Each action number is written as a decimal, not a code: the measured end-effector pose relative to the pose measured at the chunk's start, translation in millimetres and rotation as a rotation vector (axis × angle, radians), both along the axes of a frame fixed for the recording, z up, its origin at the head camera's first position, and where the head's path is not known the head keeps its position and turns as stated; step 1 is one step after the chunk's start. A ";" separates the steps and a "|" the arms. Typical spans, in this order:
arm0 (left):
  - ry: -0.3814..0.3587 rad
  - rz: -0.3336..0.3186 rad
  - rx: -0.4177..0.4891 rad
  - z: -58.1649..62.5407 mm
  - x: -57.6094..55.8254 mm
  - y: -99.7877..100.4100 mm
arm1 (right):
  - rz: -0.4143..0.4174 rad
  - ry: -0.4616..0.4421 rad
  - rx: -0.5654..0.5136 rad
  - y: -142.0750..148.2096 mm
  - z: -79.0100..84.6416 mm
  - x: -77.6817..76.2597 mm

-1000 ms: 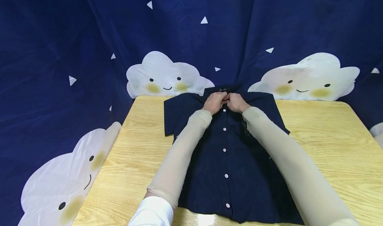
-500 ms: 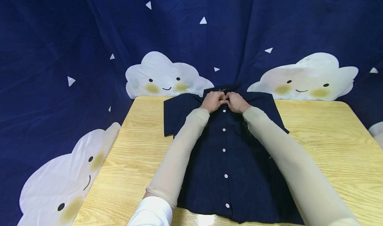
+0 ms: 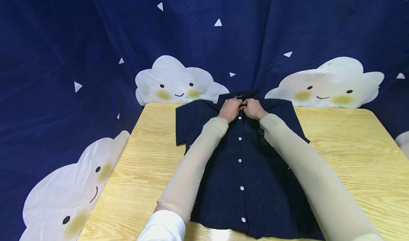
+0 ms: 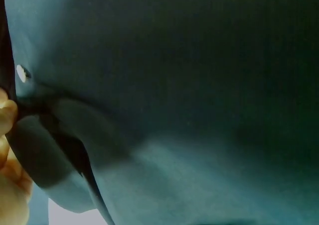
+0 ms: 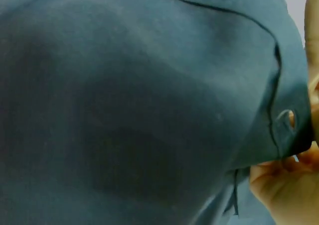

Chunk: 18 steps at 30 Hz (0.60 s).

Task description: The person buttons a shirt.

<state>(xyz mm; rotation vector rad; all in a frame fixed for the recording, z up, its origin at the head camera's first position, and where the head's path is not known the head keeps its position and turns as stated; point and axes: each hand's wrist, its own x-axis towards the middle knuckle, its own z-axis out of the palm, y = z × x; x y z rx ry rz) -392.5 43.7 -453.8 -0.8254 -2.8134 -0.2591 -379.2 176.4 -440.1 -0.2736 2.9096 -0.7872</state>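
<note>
A navy short-sleeved shirt [image 3: 220,177] lies front up, its collar [image 3: 243,93] at the far end. Just below the collar, my left hand [image 3: 230,109] pinches the front edge of the shirt. Close beside it, my right hand [image 3: 253,109] also pinches the cloth at the neck opening. Fingers [image 4: 6,116] grip the fabric edge in the left wrist view, near a small white button [image 4: 22,73]. In the right wrist view a buttonhole [image 5: 291,119] shows in the shirt's corner, right by the fingers [image 5: 294,185]. The fingertips partly hide the cloth between them.
Under the shirt is a light wooden table [image 3: 153,141]. White buttons [image 3: 240,138] run down the shirt front below the hands. A dark blue curtain [image 3: 198,31] with printed clouds [image 3: 179,77] hangs behind the table and along its left side.
Both hands stay at the neck opening with small finger movements. The left hand shifts slightly left, then back right; the shirt lies where it was.
</note>
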 end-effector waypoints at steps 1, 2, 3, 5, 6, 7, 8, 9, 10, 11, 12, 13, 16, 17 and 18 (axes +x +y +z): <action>0.007 0.007 -0.009 -0.4 0.0 0.9 | -0.019 0.001 -0.024 0.5 0.2 0.7; 0.013 0.012 -0.011 -0.6 0.2 1.6 | -0.039 0.008 -0.044 0.9 0.2 1.4; 0.020 0.017 -0.009 -1.1 0.0 2.2 | -0.060 0.017 -0.056 1.3 0.3 2.0; 0.032 0.026 -0.002 -1.4 -0.6 2.6 | -0.094 0.030 -0.076 1.3 1.0 2.6; 0.033 0.030 0.001 -1.2 -0.7 2.8 | -0.104 0.037 -0.078 1.3 1.4 2.9; 0.033 0.033 0.002 -1.1 -0.5 2.9 | -0.111 0.042 -0.071 1.2 1.6 3.1; 0.030 0.036 0.001 -1.0 -0.1 3.1 | -0.110 0.050 -0.059 1.0 1.7 3.0; 0.025 0.041 -0.003 -1.0 0.1 3.3 | -0.105 0.054 -0.045 0.7 1.9 3.0; 0.019 0.046 -0.006 -0.7 0.4 3.7 | -0.093 0.059 -0.031 0.6 1.9 3.2; 0.015 0.052 -0.010 -0.3 0.9 4.2 | -0.080 0.068 -0.013 0.6 1.7 3.1; 0.010 0.059 -0.015 0.4 1.6 4.7 | -0.066 0.074 0.004 0.8 1.5 3.0; 0.008 0.066 -0.018 1.0 2.2 5.2 | -0.056 0.080 0.014 0.9 1.4 2.9; 0.020 0.088 -0.033 2.2 3.5 6.7 | -0.027 0.099 0.028 2.2 1.3 3.0; 0.023 0.094 -0.039 2.3 4.0 7.0 | -0.023 0.103 0.029 2.8 1.2 2.7; 0.025 0.100 -0.047 2.3 4.3 7.2 | -0.018 0.107 0.030 3.4 1.4 2.7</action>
